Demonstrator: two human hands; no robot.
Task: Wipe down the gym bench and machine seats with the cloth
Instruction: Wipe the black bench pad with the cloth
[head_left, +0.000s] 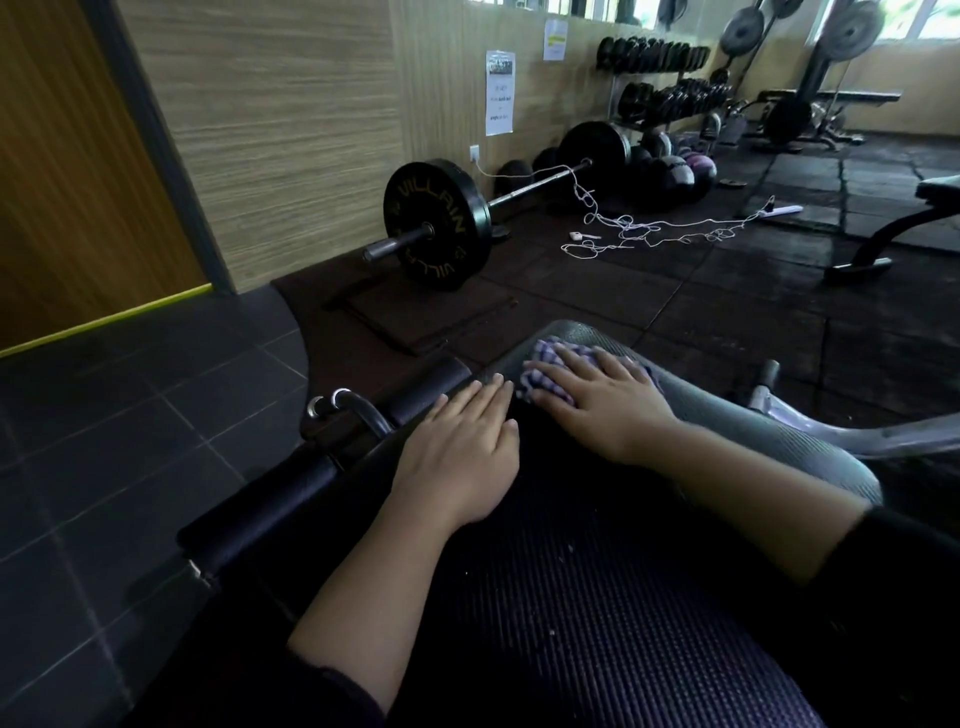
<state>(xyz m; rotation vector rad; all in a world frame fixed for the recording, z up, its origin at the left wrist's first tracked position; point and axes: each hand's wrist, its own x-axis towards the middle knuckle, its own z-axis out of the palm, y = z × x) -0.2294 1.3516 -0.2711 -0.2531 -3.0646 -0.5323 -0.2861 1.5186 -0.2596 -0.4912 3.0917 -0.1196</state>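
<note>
while flat on bench (597, 597), hands (460, 452)

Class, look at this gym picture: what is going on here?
A person is wiping a padded gym bench. The right hand lies flat on a checked cloth, pressing it onto the far end of the bench pad. The left hand rests flat on the pad beside it, holding nothing. A loaded barbell lies on the floor beyond, by the wall.

We see the ribbed bench (571, 597); a checked cloth (540, 364) lies at its far end; both our hands rest beside it.
</note>
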